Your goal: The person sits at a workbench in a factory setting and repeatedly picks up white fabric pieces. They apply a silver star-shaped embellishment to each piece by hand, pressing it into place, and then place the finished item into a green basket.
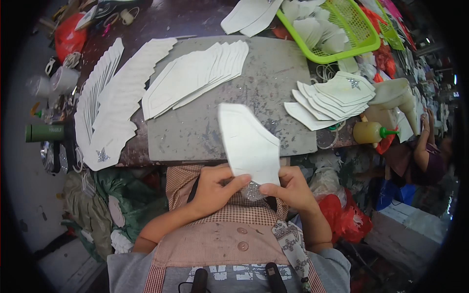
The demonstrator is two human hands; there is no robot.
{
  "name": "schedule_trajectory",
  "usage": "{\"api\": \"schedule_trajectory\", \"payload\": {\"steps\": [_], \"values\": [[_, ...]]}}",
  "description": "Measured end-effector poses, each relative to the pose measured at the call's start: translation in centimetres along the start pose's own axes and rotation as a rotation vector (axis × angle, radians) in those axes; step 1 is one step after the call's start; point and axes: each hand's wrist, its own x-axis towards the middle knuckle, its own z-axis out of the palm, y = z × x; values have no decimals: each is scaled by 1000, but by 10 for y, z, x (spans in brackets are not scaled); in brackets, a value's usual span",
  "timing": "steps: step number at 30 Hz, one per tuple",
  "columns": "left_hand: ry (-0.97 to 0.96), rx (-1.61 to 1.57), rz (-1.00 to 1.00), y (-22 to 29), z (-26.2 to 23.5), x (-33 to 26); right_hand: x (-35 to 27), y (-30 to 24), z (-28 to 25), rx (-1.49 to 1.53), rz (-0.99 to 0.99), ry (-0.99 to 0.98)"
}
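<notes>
Piece: white, flat and angular, held in front of us at the middle of the view; its far end shows over the board, its near end over our apron.
Patch: silver glitter at the piece's near end, between our thumbs.
Left hand: our fingers pinch the piece's near left edge, thumb on top.
Right hand: our fingers grip the near right edge, thumb on top beside the patch; the fingertips beneath are hidden from us.
Board: grey, scuffed and specked, lying on the dark worktop.
Stacks: we see white pieces fanned in long rows at left, one bearing a silver star; another fan lies on the board's far left, and a smaller pile at its right edge, with a star on top.
Basket: lime green, beyond the board at right, holding pale pieces.
Bottle: yellowish with a green nozzle, near the smaller pile.
Co-worker: partly visible at far right, in a dark top.
</notes>
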Motion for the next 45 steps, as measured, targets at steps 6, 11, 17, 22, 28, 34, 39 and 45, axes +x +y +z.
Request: {"api": "schedule_trajectory", "payload": {"steps": [6,11,17,22,28,34,39,45], "values": [[-83,379,154,37,-53,-27,-10,-42,-1,-307,-356,-35],[-221,637,810,122,-43,-19,-11,-106,34,-587,-466,-514],[-119,383,376,126,-46,-29,22,-136,-9,-939,-737,191],[45,206,-34,59,-64,-7,73,-66,-85,-1541,-770,422],[-104,-101,-96,26,-75,-4,68,-102,-122,-1374,-814,593],[-133,-135,-48,18,-56,-5,83,-117,-188,-1784,-449,393],[-101,-183,-43,20,-53,-9,76,-116,-187,-1757,-554,399],[-172,-162,65,30,-51,-8,64,-127,-181,-1849,-829,538]]}}
